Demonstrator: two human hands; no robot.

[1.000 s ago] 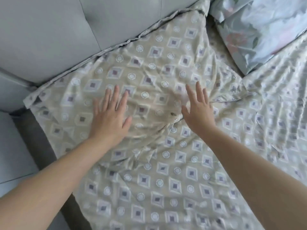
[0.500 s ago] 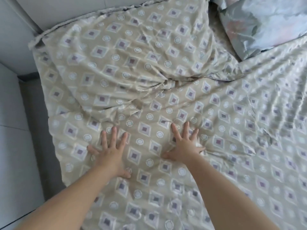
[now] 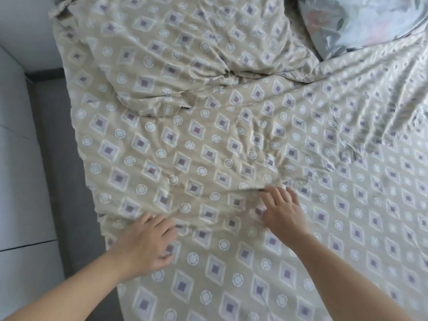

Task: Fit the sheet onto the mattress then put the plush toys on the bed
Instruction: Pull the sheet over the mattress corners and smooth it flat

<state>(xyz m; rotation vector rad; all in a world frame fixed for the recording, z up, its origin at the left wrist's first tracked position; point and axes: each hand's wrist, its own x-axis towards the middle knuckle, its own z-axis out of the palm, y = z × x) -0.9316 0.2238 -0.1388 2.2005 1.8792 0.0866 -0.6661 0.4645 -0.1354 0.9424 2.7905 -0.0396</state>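
Smoothing the sheet (image 3: 208, 158) near the mattress's left edge: right hand (image 3: 282, 209) flat, released; left hand (image 3: 148, 242) curled, grip unclear. Sheet lies spread but creased; plush toys not in view, yet to be placed.

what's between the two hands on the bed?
Only wrinkled patterned sheet lies between the left hand and the right hand; nothing else is on that stretch, as the head view shows.

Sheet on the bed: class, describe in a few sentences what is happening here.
A person has both hands on the patterned sheet. The left hand is near its side edge and the right hand is spread flat further in. The sheet is on the bed but wrinkled, deeply creased ahead of the hands. A floral pillow sits at the far right.
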